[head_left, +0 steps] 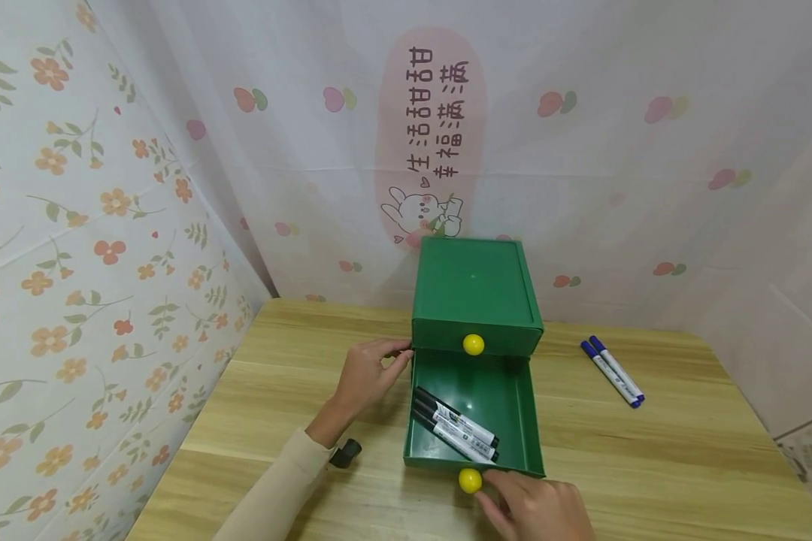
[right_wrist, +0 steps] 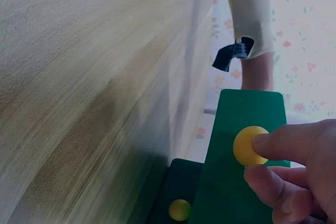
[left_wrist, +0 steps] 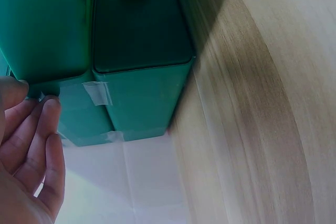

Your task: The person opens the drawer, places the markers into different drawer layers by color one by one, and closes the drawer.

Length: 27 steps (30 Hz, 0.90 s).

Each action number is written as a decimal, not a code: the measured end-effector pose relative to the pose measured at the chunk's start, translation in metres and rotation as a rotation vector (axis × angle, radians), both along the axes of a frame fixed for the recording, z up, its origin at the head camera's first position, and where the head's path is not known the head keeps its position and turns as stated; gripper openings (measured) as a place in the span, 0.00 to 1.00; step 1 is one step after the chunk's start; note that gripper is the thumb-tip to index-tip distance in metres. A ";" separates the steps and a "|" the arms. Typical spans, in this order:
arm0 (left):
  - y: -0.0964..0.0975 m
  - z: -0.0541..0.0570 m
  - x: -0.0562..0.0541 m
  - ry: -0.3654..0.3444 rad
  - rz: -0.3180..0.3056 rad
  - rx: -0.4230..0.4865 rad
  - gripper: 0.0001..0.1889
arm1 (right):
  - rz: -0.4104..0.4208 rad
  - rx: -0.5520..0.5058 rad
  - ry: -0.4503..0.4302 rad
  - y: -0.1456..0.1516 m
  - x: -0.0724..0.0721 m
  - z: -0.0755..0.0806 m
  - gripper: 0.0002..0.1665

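A green stacked drawer unit [head_left: 474, 282] stands at the back of the table. One drawer [head_left: 536, 421] is pulled out, with three black-capped markers [head_left: 456, 424] lying slantwise in its left part. My right hand [head_left: 537, 507] pinches that drawer's round yellow knob [right_wrist: 244, 148] between thumb and finger. At the unit's left side, my left hand [head_left: 368, 376] touches the green edge with its fingertips, its fingers only slightly bent in the left wrist view. Above the pulled-out drawer is a closed one with its own yellow knob [head_left: 474, 345]. Below it shows another closed drawer front [left_wrist: 142, 35].
Two blue-capped markers [head_left: 612, 372] lie side by side on the wooden table [head_left: 649, 466], right of the unit. A white printed cloth [head_left: 298, 188] hangs behind, and a floral cloth [head_left: 88, 300] borders the left. Clear tape [left_wrist: 97, 93] joins the boxes' sides.
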<state>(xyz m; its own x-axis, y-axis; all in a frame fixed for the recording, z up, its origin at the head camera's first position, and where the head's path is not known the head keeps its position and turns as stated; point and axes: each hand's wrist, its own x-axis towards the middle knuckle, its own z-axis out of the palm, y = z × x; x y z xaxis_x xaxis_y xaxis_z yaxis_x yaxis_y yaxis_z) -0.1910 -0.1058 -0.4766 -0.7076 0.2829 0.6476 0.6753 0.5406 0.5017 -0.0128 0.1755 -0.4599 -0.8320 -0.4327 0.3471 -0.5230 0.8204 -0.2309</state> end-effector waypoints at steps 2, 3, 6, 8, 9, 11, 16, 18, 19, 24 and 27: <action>0.000 0.000 0.000 0.004 0.001 -0.002 0.08 | -0.008 0.007 -0.006 0.000 0.000 0.000 0.13; 0.000 0.000 0.000 0.007 0.001 -0.003 0.08 | -0.013 0.010 -0.014 0.000 0.000 0.000 0.13; 0.001 0.001 0.000 0.004 0.000 -0.005 0.08 | -0.021 0.014 -0.051 0.000 0.000 0.001 0.13; 0.001 0.001 0.000 -0.005 -0.001 -0.008 0.08 | -0.022 0.012 -0.075 0.000 -0.001 0.002 0.13; 0.001 0.001 0.000 -0.007 -0.001 -0.009 0.08 | -0.020 0.008 -0.085 0.000 -0.001 0.003 0.13; 0.001 0.001 0.000 -0.012 0.001 -0.010 0.08 | -0.015 0.002 -0.103 -0.001 -0.002 0.004 0.12; 0.001 0.001 0.000 -0.011 0.005 -0.012 0.08 | -0.009 -0.006 -0.144 -0.001 -0.004 0.007 0.12; 0.001 0.001 0.000 -0.010 0.005 -0.012 0.09 | -0.004 -0.005 -0.166 -0.001 -0.005 0.008 0.13; 0.001 0.001 0.000 -0.009 0.005 -0.013 0.09 | -0.004 -0.003 -0.181 -0.001 -0.006 0.009 0.13; 0.000 0.000 0.000 -0.012 0.006 -0.016 0.09 | 0.006 -0.021 -0.184 -0.001 -0.009 0.009 0.13; 0.000 0.000 0.001 -0.009 0.007 -0.015 0.09 | 0.001 -0.056 -0.112 -0.001 -0.011 0.008 0.11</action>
<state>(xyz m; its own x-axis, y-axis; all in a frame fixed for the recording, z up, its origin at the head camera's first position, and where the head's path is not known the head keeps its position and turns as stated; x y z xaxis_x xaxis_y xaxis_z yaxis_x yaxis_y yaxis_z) -0.1903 -0.1057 -0.4762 -0.7154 0.2880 0.6366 0.6671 0.5525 0.4997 -0.0233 0.1745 -0.4519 -0.8664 -0.4162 0.2758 -0.4923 0.8042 -0.3330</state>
